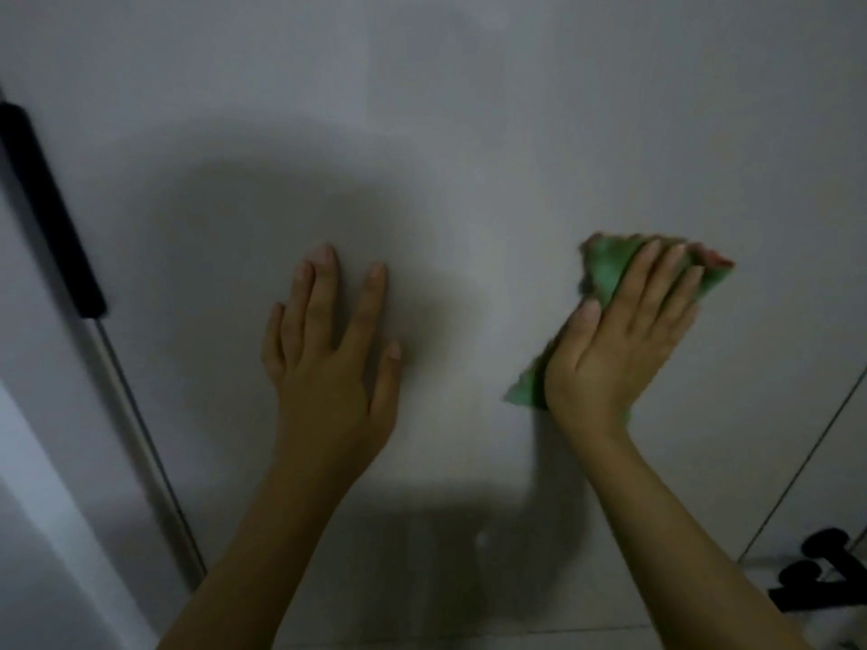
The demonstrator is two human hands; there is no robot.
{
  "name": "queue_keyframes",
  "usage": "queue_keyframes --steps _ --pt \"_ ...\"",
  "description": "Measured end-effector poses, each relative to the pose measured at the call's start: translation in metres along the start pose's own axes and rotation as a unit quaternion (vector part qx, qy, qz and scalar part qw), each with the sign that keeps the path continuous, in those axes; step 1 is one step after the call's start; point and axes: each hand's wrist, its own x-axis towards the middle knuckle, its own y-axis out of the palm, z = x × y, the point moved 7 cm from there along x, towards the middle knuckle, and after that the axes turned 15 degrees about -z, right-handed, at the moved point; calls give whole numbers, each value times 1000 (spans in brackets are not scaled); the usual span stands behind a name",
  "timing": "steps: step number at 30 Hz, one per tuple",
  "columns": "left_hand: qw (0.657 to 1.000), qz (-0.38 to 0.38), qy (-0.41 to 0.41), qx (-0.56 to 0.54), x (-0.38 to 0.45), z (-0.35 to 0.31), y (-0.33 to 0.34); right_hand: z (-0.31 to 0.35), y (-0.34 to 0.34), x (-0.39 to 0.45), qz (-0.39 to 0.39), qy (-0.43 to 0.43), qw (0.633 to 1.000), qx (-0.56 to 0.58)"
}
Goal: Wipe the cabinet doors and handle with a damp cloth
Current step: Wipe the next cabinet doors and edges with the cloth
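Observation:
A plain white cabinet door (445,133) fills most of the view. My left hand (333,349) lies flat on it with straight, spread fingers and holds nothing. To the right, my right hand (619,335) presses a green cloth (605,269) flat against the door with straight fingers; the cloth shows above the fingertips and below the thumb side. A long black handle (51,213) runs along the door's left edge, well left of both hands.
A metal strip (140,429) continues below the handle along the door's edge. A thin seam (807,457) at the right marks the neighbouring door. Dark objects (821,574) sit low at the bottom right corner.

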Motion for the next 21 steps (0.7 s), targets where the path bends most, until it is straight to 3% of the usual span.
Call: queue_keyframes --steps 1,2,4,6,8,11,14,16,18,21 --pt "1000 2 5 -1 0 1 0 15 3 0 -11 49 999 0" --pt "1000 3 10 -3 -1 1 0 38 7 -7 0 40 999 15" --pt "1000 3 20 -16 1 4 -3 87 11 -42 62 -115 989 66" --pt "999 10 34 -38 3 8 -8 106 5 -87 111 -294 945 94" --pt "998 13 42 -45 2 14 -17 94 -2 -101 108 -376 914 104" --pt "1000 11 20 -21 -3 32 -33 81 -3 -69 90 -344 930 96" --pt "1000 12 -20 2 -11 56 -41 101 7 -22 39 -198 977 67" --pt "999 13 -40 20 -16 69 -43 128 14 -14 24 -129 989 61" --pt "998 16 -55 27 -21 78 -42 155 14 -36 43 -186 977 95" --pt "998 28 -49 35 -25 86 -39 159 3 -100 100 -386 908 131"
